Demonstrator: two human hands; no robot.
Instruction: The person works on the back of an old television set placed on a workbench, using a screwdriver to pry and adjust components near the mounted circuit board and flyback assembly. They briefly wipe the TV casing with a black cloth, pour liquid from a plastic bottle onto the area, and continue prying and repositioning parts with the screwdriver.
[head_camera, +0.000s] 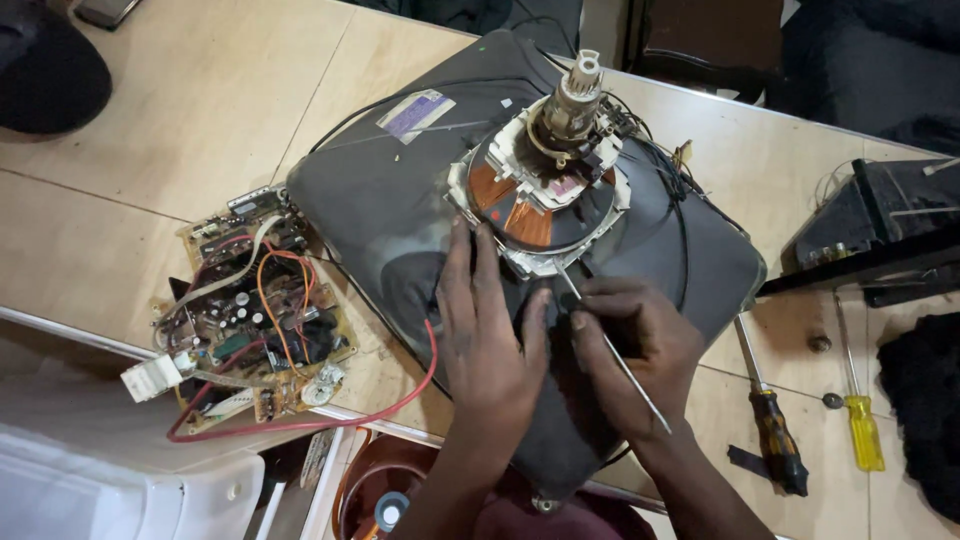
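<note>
While picture tube (400, 210) lies face down on counter (200, 110), both hands work at its rear. Head view: left hand (487, 330) flat on dark funnel, fingers released, spread, touching glass just below deflection yoke (545, 190). Right hand (635, 345) fingers clenched on thin metal rod (610, 345), tip at yoke's lower edge. Circuit board (250, 315) with red wire lies left of tube. Two screwdrivers (775, 420) rest right of tube, apart from hands.
</note>
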